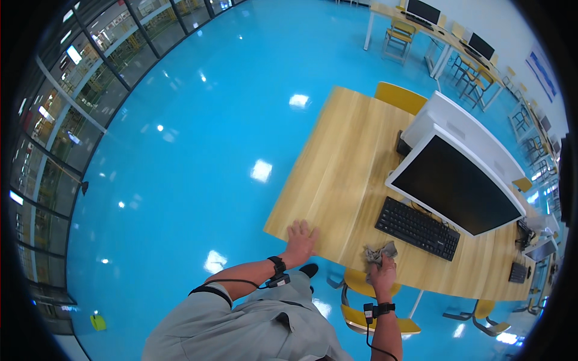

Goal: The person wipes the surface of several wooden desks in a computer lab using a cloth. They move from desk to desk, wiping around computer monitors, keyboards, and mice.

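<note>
My left hand [300, 243] rests on the near left corner of the wooden table [328, 180], its fingers stretched out and nothing in them. Farther right, my right hand [383, 275] grips a crumpled grey cloth [380, 251] against the tabletop by the near edge. Just beyond the cloth lies a black keyboard [418, 228]. Behind that keyboard stands a white-framed monitor [457, 177] with a dark screen. Part of the cloth is hidden under my right fingers.
A yellow chair [355, 281] is tucked beneath the near edge, and another yellow chair back [400, 98] shows at the far side. A second white monitor [475, 123] backs onto the first. More desks with monitors [423, 11] line the far right. Glass panels [90, 78] run along the left.
</note>
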{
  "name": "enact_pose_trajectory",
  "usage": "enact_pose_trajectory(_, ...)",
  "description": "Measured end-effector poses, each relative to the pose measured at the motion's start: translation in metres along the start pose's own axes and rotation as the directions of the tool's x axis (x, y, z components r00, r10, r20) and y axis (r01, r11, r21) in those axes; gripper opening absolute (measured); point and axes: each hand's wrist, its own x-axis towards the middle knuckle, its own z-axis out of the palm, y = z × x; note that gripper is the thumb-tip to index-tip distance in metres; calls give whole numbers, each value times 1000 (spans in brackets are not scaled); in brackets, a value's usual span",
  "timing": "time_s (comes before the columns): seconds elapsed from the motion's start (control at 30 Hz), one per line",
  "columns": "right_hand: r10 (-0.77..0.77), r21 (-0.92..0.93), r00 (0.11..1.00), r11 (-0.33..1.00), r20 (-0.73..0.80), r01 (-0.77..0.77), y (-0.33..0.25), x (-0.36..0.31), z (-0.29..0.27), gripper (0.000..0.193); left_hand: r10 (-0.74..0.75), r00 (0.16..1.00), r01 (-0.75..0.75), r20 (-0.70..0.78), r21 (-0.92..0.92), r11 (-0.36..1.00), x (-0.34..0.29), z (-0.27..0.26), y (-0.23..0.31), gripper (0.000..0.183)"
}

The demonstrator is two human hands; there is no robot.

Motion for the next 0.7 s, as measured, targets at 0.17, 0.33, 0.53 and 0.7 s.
enact_pose_trajectory(0.17, 127, -100, 992, 987, -9, -127, 55, -5, -25, 54, -40, 989, 24, 142, 109, 994, 2, -8, 0, 88)
enact_pose_trajectory(0.33, 299, -117, 952, 945, -68, -305, 107, -10, -59, 52, -7, 1000, 3, 29, 128, 992, -8, 25, -17, 91)
enact_pose_trajectory(0.53, 411, -133, 904, 896, -114, -424, 132, -12, -68, 45, 111, 992, -107, 57, -73, 992, -17, 12, 8, 75)
enact_pose_trajectory(0.7, 106, -104, 993, 988, -50, -111, 80, -6, -58, 41, 253, 965, -237, 64, -186, 953, -87, 31, 82, 71)
